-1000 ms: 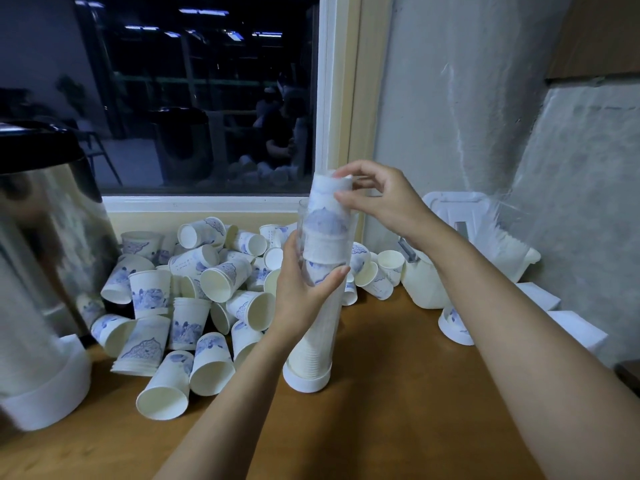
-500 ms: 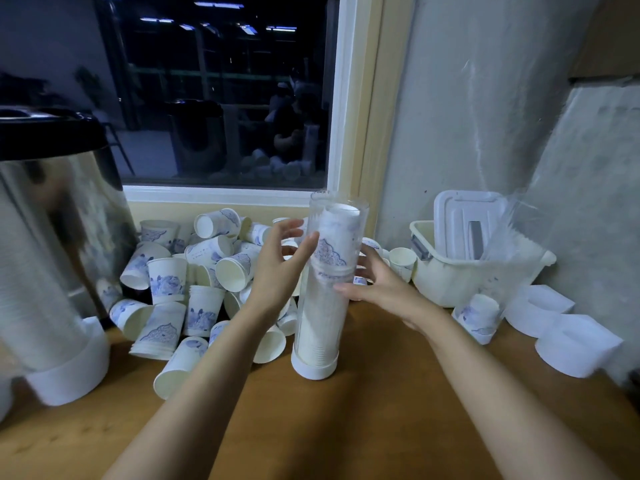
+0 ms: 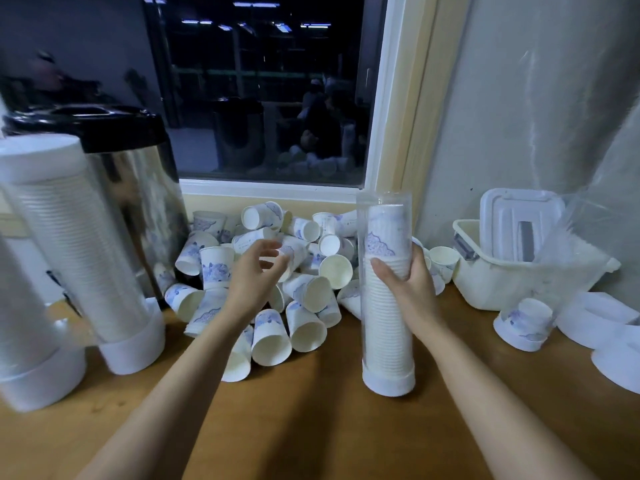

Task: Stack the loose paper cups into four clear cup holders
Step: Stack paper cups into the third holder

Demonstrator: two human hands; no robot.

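Note:
A clear cup holder (image 3: 387,337) with a white base stands upright on the wooden table, nearly full of stacked paper cups. My right hand (image 3: 407,289) grips its middle. My left hand (image 3: 254,275) hovers over the pile of loose paper cups (image 3: 304,296), white with blue prints, fingers loosely spread and holding nothing. Two filled cup holders (image 3: 86,258) with white caps stand at the far left. A fourth clear holder (image 3: 523,320) stands at the right with one or two cups in its base.
A steel urn with a black lid (image 3: 138,188) stands behind the left holders. A cream plastic basket (image 3: 512,278) with a lid inside sits at the right wall, white caps (image 3: 599,317) beside it. The window sill (image 3: 270,192) runs behind the pile.
My right hand came down from the holder's top and now grips its middle. My left hand let go of the holder and moved left over the loose cups. The view shifted left.

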